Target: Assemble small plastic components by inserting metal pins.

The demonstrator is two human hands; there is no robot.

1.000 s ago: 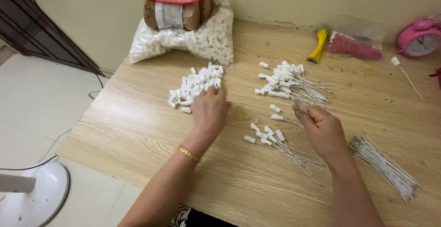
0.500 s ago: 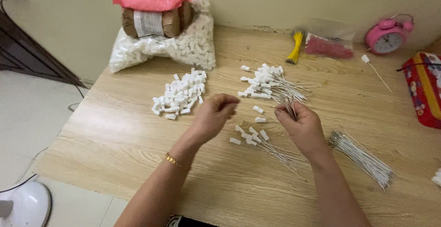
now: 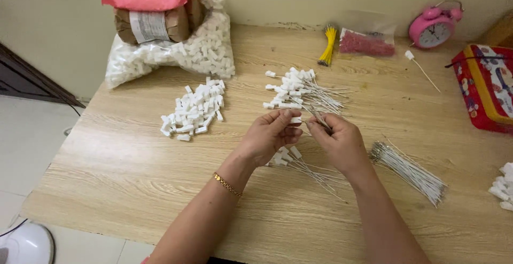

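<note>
Left hand (image 3: 270, 136) pinches a white cap (image 3: 295, 120); right hand (image 3: 336, 141) pinches a wire (image 3: 319, 118). The wire could slip past the cap.

Small white piece btwn left hand (image 3: 270, 134) and right hand (image 3: 334, 140): mostly hidden by fingers, shape can't tell. Wire in right hand too thin to see where it ends. Red printed box (image 3: 487, 85) cut off at right edge; white pieces (image 3: 502, 185) there also cut. White round object (image 3: 24, 245) cut at bottom-left corner. Bag (image 3: 171, 45) top cut by upper edge.
</note>
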